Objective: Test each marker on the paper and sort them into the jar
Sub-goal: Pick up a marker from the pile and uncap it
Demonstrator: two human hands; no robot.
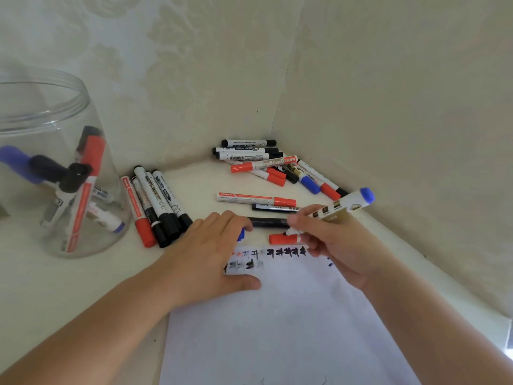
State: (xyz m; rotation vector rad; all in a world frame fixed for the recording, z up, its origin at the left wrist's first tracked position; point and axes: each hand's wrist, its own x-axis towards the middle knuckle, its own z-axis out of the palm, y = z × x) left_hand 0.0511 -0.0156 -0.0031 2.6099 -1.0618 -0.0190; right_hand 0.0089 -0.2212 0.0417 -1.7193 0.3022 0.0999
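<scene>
Above the scribbled paper [277, 315], right hand [330, 245] grips blue-ended marker [344, 205]; left hand [211, 254] pinches its blue cap [241, 234].

One view only, head-worn, wide-angle; looks forward and steeply down onto a pale surface [194, 184] set into a wall corner; straight edges bow toward the frame borders; both forearms enter from the bottom edge, so the hands, left hand [211, 251] and right hand [336, 245], sit close under the lens at mid-frame; sheet of paper [291, 315] runs out past the bottom edge; clear jar [55, 168] cut off by the left edge; the walls' corner seam [280, 107] fills the upper half, near; no second view to overlap.
</scene>
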